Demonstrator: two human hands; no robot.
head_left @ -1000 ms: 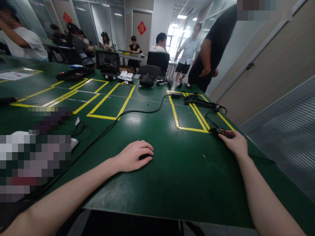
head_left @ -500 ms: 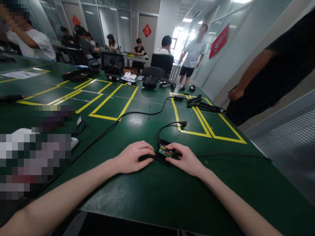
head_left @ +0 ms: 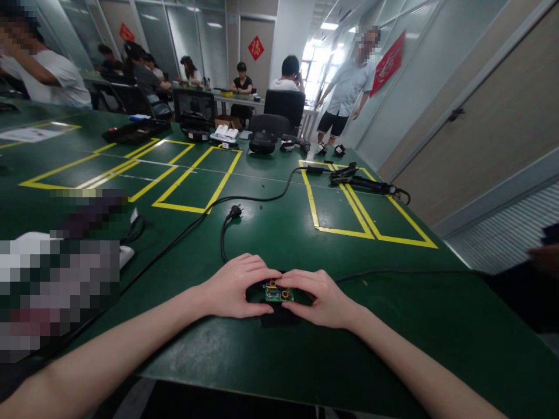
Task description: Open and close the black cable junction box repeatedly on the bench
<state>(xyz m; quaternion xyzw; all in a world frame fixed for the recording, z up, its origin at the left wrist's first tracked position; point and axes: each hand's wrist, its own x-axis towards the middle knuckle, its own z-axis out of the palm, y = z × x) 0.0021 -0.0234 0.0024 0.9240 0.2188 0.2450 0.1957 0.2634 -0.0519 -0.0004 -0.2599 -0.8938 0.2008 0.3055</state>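
Note:
A small black device with an exposed green circuit board lies on the green table near its front edge. My left hand curls round its left side, fingers bent over the black case. From the right, my right hand grips the other side with thumb and fingers pinched on the board's edge. A black cord with a plug runs from the device up and to the left across the table.
Yellow tape rectangles mark the tabletop. A long black cable crosses the middle. Black tools lie at the far right, boxes and a monitor at the far end. Several people sit or stand beyond; someone's hand shows at the right edge.
My right hand fetched the device from the right side of the table and slid it in front of me. Both hands now close on it. The plug swung left. The person in black moved off.

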